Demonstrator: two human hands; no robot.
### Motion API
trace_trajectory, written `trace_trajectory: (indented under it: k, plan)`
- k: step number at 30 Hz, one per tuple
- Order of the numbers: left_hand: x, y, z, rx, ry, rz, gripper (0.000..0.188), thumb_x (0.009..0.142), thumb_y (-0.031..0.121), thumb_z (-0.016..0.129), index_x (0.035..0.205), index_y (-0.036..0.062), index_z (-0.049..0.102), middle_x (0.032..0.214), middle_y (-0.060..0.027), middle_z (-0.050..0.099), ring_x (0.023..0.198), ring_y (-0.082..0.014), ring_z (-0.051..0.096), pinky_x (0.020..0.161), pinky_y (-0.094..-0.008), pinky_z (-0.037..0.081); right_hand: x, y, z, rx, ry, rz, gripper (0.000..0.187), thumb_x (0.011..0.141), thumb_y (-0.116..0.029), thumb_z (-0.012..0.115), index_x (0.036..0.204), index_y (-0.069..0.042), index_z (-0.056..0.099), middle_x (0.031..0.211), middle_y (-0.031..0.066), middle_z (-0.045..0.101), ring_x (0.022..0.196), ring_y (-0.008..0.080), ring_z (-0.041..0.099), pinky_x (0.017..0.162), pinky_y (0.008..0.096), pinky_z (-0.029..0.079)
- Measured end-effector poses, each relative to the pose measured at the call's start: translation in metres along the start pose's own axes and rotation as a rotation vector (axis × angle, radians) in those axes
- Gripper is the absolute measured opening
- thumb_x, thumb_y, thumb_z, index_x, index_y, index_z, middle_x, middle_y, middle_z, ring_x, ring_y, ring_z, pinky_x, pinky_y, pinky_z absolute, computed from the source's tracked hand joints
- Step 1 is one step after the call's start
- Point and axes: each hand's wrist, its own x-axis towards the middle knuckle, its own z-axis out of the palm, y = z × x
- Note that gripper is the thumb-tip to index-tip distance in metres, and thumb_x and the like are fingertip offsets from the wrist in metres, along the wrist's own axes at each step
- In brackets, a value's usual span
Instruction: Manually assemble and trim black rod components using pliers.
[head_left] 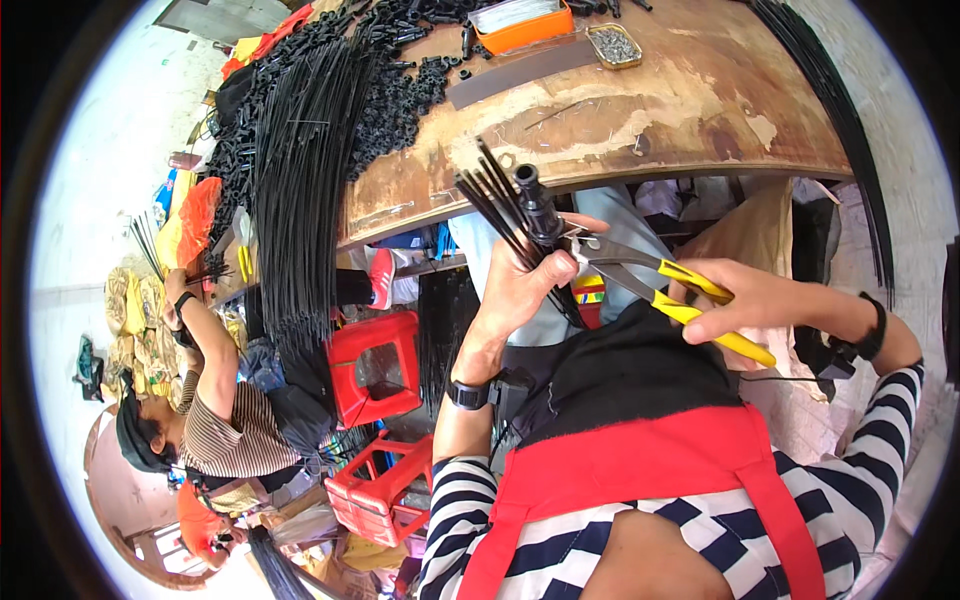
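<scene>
My left hand [525,292] is closed around a bundle of thin black rods [488,200] that look like umbrella ribs, together with a black tubular fitting [540,205] standing nearly upright. In my right hand [745,300] are pliers [722,337] with yellow handles. The pliers' jaws reach the lower part of the fitting, beside my left fingers, where something thin and silvery shows; I cannot tell whether they grip it. Both hands are just off the front edge of the wooden table [690,115].
Many long black rods [300,190] hang over the table's left edge, beside a heap of small black parts [395,120]. An orange box [525,32], a tray of small metal bits [614,46] and a dark strip [520,75] lie farther back. Red stools [345,365] and a co-worker [240,425] are left.
</scene>
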Motion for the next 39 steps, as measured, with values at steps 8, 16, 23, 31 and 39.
trace_trajectory:
  k: [8,16,23,31,39]
  plan:
    - [0.004,0.0,-0.002,0.0,0.069,0.038,0.045,0.089,0.034,0.065,0.117,-0.0016,0.061,0.064,0.0054,0.046,0.059,-0.0041,0.04,0.053,-0.0204,0.032,-0.015,-0.024,-0.012,-0.551,0.293,-0.081,0.045,0.086,-0.016,0.062,0.124,0.002,0.045,0.083,0.0116,0.059,0.072,0.0227,0.059,0.064,0.0316,0.047]
    - [0.001,-0.001,-0.001,-0.004,0.111,0.055,0.046,0.091,0.034,0.064,0.119,-0.0019,0.059,0.065,0.005,0.047,0.058,-0.0042,0.042,0.054,-0.0206,0.034,-0.004,-0.007,-0.002,-1.048,0.655,-0.428,0.037,0.09,-0.019,0.059,0.117,0.003,0.047,0.064,0.0093,0.057,0.058,0.0257,0.059,0.057,0.0352,0.047]
    - [0.001,0.001,-0.008,-0.024,-0.011,0.022,0.061,0.086,0.044,0.067,0.118,-0.0074,0.057,0.066,0.0037,0.047,0.059,-0.0051,0.041,0.053,-0.0209,0.032,0.002,0.001,-0.016,0.293,-0.133,-0.043,0.036,0.088,-0.022,0.062,0.112,0.001,0.049,0.062,0.0066,0.059,0.041,0.0143,0.055,0.041,0.0264,0.045]
    - [-0.001,-0.005,-0.001,0.033,0.1,0.048,0.041,0.093,0.033,0.061,0.117,-0.0005,0.058,0.069,0.0042,0.048,0.062,-0.0052,0.043,0.057,-0.0211,0.037,0.013,-0.003,-0.012,-0.86,0.575,-0.276,0.038,0.087,-0.03,0.06,0.109,-0.001,0.05,0.076,0.0168,0.057,0.068,0.0295,0.058,0.062,0.0374,0.045]
    - [-0.005,-0.006,-0.01,0.012,0.074,0.042,0.036,0.092,0.036,0.062,0.098,0.0008,0.057,0.071,0.0027,0.051,0.064,-0.0063,0.045,0.057,-0.0228,0.039,0.031,0.008,0.001,-0.407,0.315,-0.026,0.036,0.097,-0.036,0.049,0.103,-0.002,0.057,0.073,0.0084,0.061,0.067,0.0177,0.059,0.059,0.0319,0.046]
